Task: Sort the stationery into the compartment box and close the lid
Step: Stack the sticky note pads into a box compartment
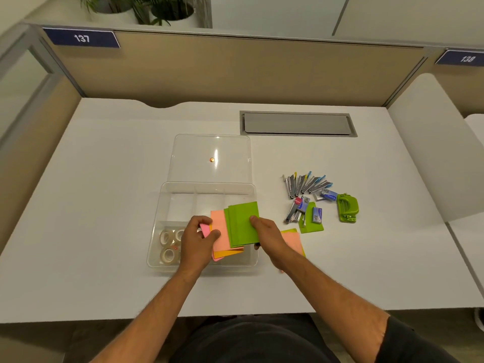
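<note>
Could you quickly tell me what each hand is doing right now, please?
Left hand: grips the pink and orange sticky notes over the compartment box.
Right hand: grips the green sticky notes.

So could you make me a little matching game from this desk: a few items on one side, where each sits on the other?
Things:
1. tape rolls
2. hole punch
3. lid
4. green notes

Places:
A. far right of the stationery pile
B. held over the box
C. flat on the desk behind the box
D. in the box's near-left compartment

Pairs: 1-D, 2-A, 3-C, 4-B
</note>
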The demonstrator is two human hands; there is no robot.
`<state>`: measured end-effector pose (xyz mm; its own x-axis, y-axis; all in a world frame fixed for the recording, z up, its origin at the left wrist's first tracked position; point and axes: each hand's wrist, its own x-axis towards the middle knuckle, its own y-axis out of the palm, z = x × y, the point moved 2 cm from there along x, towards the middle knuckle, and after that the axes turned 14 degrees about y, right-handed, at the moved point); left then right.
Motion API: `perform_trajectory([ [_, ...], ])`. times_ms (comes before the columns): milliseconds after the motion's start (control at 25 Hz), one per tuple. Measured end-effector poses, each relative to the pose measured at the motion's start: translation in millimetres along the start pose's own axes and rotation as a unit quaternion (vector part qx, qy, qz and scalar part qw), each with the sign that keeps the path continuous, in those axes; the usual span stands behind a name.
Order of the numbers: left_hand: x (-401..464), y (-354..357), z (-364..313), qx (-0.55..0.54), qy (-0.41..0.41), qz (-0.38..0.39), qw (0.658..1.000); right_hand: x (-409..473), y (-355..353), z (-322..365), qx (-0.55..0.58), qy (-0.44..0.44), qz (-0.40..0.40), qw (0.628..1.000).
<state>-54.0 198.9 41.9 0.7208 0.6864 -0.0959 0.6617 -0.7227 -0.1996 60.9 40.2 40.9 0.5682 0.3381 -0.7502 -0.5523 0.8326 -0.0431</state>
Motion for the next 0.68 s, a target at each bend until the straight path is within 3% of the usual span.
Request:
perform_trajectory([
  [200,1.7,-17.2,1.8,0.007,0.004,-0.025,1.0,1.2,-9.4,6.3,0.026,-0.058,-0.026,0.998],
  [280,3.6,-24.7,3.2,0.019,-0.006,-0.036,0.999,2.9,-19.1,5.8,0.037,-0.061,-0.079,0.994],
  [400,6.2,-33.1,3.2,0.043,-0.005,-0.052,0.998,8.2,-31.2,0.1,-0.047,-0.064,-0.162,0.984],
  [680,8.6,-33.7,-0.1,0.043,0.001,-0.05,0.998,11.5,-7.9,-4.5,-0.283,-0.032,-0.164,0.945],
])
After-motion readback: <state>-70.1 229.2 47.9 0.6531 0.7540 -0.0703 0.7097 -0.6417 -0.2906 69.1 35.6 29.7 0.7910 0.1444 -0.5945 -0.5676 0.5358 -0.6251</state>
